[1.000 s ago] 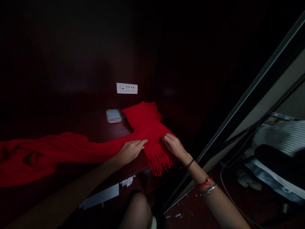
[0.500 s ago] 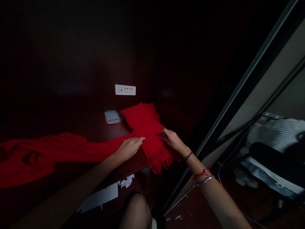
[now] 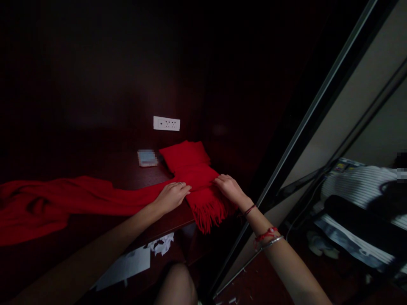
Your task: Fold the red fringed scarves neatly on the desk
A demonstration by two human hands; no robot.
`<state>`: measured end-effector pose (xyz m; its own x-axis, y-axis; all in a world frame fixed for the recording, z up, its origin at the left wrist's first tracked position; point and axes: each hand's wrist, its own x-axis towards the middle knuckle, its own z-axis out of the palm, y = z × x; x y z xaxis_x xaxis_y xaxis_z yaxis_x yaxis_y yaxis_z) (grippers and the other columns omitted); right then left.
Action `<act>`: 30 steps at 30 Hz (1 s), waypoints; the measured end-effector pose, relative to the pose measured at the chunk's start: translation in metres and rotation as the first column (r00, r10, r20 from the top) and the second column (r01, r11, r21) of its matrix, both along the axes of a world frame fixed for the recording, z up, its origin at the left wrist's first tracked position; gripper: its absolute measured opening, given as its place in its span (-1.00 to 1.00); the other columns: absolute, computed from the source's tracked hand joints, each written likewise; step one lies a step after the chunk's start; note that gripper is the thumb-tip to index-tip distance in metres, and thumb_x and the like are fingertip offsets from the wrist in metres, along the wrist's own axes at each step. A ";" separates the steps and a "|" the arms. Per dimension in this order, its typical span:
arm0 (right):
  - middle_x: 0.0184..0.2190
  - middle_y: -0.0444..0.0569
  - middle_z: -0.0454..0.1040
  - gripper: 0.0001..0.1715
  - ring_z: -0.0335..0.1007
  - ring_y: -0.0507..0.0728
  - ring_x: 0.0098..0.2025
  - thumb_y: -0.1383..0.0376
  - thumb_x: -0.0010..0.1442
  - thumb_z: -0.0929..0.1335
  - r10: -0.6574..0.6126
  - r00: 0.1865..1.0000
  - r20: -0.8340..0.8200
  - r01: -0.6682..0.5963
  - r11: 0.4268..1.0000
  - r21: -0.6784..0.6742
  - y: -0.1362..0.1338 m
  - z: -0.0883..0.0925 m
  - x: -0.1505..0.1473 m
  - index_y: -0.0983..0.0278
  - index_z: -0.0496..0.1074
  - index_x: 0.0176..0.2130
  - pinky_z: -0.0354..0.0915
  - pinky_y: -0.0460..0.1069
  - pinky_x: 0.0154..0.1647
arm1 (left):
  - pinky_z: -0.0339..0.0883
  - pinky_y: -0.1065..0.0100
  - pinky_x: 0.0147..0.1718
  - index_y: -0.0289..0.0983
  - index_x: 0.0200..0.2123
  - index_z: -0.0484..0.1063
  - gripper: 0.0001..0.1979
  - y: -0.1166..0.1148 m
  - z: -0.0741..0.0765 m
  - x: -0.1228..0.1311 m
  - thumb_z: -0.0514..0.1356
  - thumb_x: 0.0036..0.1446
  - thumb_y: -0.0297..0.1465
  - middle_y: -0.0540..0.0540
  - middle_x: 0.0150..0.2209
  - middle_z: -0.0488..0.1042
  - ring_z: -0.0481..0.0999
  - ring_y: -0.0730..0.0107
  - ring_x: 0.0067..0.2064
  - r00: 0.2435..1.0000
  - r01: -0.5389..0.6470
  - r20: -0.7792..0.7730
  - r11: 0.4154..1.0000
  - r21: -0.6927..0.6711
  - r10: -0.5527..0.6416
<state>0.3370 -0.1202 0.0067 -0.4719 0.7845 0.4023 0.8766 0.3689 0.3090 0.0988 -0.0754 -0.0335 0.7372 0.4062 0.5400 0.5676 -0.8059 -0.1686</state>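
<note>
A long red scarf (image 3: 95, 197) lies across a dark wooden desk (image 3: 133, 169), its fringed end (image 3: 211, 212) hanging over the front edge. My left hand (image 3: 171, 197) rests flat on the scarf near the edge, fingers stretched out. My right hand (image 3: 228, 188) presses on the scarf just right of it, fingers curled onto the cloth above the fringe. A folded red cloth (image 3: 184, 154) lies behind the hands, touching the scarf. Bracelets circle my right wrist (image 3: 265, 237).
A white socket plate (image 3: 166, 123) sits on the dark back wall. A small pale card-like thing (image 3: 147, 157) lies left of the folded cloth. A mirror frame (image 3: 305, 127) runs diagonally at the right. White papers (image 3: 127, 264) lie below the desk. My knee (image 3: 178, 284) shows at the bottom.
Both hands stayed on the scarf and slid slightly toward its far side. The view shifted a little, so the scene sits lower and to the left.
</note>
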 end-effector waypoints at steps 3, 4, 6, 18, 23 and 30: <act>-0.39 -0.02 0.36 -0.80 0.22 0.07 -0.30 0.36 0.16 0.17 -0.054 0.997 -0.063 0.055 0.998 0.010 -0.002 -0.006 0.003 0.27 0.35 -0.33 0.10 -0.05 -0.24 | 0.26 0.32 -0.26 -0.28 -0.28 0.33 -0.81 -0.003 0.002 0.002 -0.06 0.14 -0.44 -0.13 -0.32 0.38 0.39 0.33 -0.26 0.998 0.004 -0.063 1.000 0.021 -0.002; -0.39 -0.02 0.36 -0.81 0.22 0.07 -0.31 0.35 0.16 0.17 -0.074 0.994 -0.086 0.075 0.997 0.004 -0.002 -0.008 0.004 0.28 0.35 -0.33 0.10 -0.06 -0.25 | 0.25 0.31 -0.25 -0.28 -0.29 0.33 -0.81 -0.004 0.002 0.002 -0.06 0.14 -0.45 -0.14 -0.32 0.38 0.38 0.32 -0.25 0.997 0.003 -0.076 1.000 0.017 -0.001; -0.41 -0.02 0.37 -0.81 0.23 0.07 -0.33 0.37 0.15 0.18 -0.114 0.987 -0.112 0.114 0.993 -0.007 -0.003 -0.011 0.006 0.29 0.35 -0.33 0.11 -0.06 -0.26 | 0.25 0.29 -0.25 -0.28 -0.32 0.32 -0.82 -0.006 0.002 0.004 -0.06 0.14 -0.45 -0.15 -0.31 0.37 0.37 0.30 -0.23 0.995 0.001 -0.101 1.000 -0.010 -0.002; -0.36 0.02 0.42 -0.74 0.28 0.12 -0.31 0.47 0.09 0.20 -0.197 0.971 -0.133 0.203 0.978 0.035 -0.003 -0.025 0.012 0.29 0.38 -0.24 0.14 -0.03 -0.26 | 0.26 0.38 -0.43 -0.30 -0.29 0.27 -0.80 -0.013 0.005 0.007 -0.08 0.07 -0.60 -0.12 -0.33 0.40 0.42 0.31 -0.32 0.980 -0.005 -0.197 0.995 -0.102 -0.015; -0.32 0.05 0.43 -0.74 0.30 0.13 -0.27 0.47 0.08 0.21 -0.233 0.966 -0.111 0.240 0.970 0.050 -0.004 -0.028 0.013 0.30 0.38 -0.23 0.15 -0.02 -0.22 | 0.25 0.37 -0.40 -0.30 -0.43 0.31 -0.81 -0.008 0.011 0.003 -0.06 0.13 -0.46 -0.10 -0.41 0.43 0.43 0.32 -0.36 0.985 0.036 -0.165 0.996 -0.076 -0.049; -0.30 0.06 0.41 -0.81 0.29 0.13 -0.23 0.42 0.05 0.25 -0.237 0.961 -0.141 0.243 0.970 0.024 -0.008 -0.035 0.013 0.31 0.40 -0.29 0.20 -0.03 -0.22 | 0.23 0.40 -0.46 -0.29 -0.46 0.33 -0.82 -0.013 0.008 0.004 -0.02 0.12 -0.47 -0.07 -0.49 0.42 0.42 0.35 -0.41 0.973 0.065 -0.218 0.996 -0.053 -0.075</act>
